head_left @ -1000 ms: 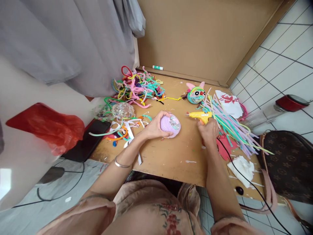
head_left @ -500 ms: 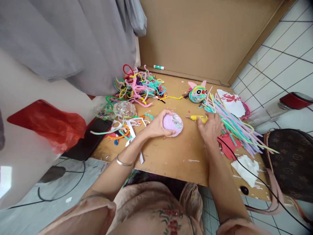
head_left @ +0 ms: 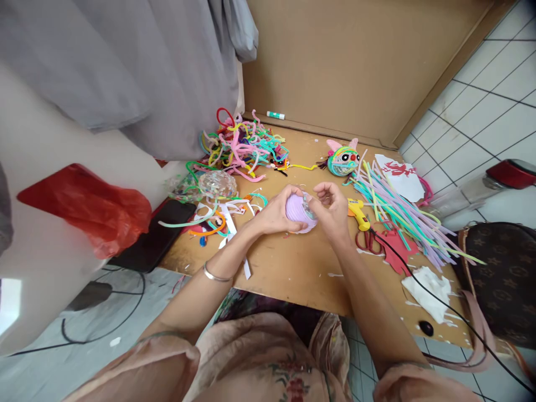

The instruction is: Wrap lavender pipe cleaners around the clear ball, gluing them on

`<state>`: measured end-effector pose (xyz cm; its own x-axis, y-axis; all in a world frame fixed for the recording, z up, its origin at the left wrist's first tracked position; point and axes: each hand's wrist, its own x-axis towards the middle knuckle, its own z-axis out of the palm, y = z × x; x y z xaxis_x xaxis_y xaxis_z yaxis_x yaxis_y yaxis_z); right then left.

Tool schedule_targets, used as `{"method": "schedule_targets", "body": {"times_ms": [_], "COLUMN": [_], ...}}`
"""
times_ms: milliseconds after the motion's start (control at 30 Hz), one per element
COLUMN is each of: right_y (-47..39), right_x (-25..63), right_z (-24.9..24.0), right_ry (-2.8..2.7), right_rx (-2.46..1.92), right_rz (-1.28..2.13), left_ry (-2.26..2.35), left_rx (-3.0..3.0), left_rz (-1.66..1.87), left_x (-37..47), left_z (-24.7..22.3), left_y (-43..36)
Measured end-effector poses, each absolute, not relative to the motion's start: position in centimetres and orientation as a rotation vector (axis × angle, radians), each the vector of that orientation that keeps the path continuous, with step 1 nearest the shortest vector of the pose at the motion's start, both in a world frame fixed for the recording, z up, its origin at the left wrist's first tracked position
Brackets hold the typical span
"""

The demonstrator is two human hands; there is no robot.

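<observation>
A ball wound in lilac pipe cleaner [head_left: 298, 213], with a clear, shiny patch on its right side, sits in the grip of my left hand [head_left: 280, 215]. The fingers and thumb of that hand wrap its left side. My right hand [head_left: 333, 212] is at the ball's right side, its thumb against the shiny patch and its curled fingers raised apart from the thumb. Just right of this hand, a yellow hot glue gun [head_left: 359, 215] with a black cord lies on the table. Red-handled scissors [head_left: 368, 243] lie beside the gun.
Tangled pipe cleaners [head_left: 243, 145] heap at the back left, near a clear ball [head_left: 218, 184]. A decorated ball with eyes and pink ears [head_left: 343, 162] stands behind. Straight pipe cleaners [head_left: 402, 212], white tissue [head_left: 429, 293] and a brown bag [head_left: 498, 279] occupy the right.
My right hand has let go of the glue gun, which now lies on the table, and has moved left to the lilac ball. My left hand still holds the ball.
</observation>
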<state>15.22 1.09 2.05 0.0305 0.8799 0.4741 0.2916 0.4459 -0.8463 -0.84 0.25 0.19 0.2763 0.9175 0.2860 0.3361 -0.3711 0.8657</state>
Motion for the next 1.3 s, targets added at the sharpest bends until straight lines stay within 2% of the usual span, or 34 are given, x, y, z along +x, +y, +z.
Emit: {"method": "schedule_targets", "body": {"times_ms": [200,733,1033,1300], "right_y": [1.3,2.7,2.9,3.2], "right_x": [15.3,16.3,16.8,16.9], "right_z": [1.5,2.3,2.3,2.3], "right_ry": [-1.487,-1.663,-1.495,-1.424], "right_rx": [-1.071,-1.07,-1.035,-1.036], "right_rz": [0.874,0.911,1.22,1.344], "left_ry": [1.091,1.094,1.051,1.03], "left_rx": [1.876,1.888,1.888,1.862], "left_rz": [1.094,1.102,1.107,1.058], "left_x": [-0.8,-0.7,-0.8,-0.9], "left_z": [0.2,0.0,0.1,0.5], "left_y": [0.4,0.5,0.4,0.3]}}
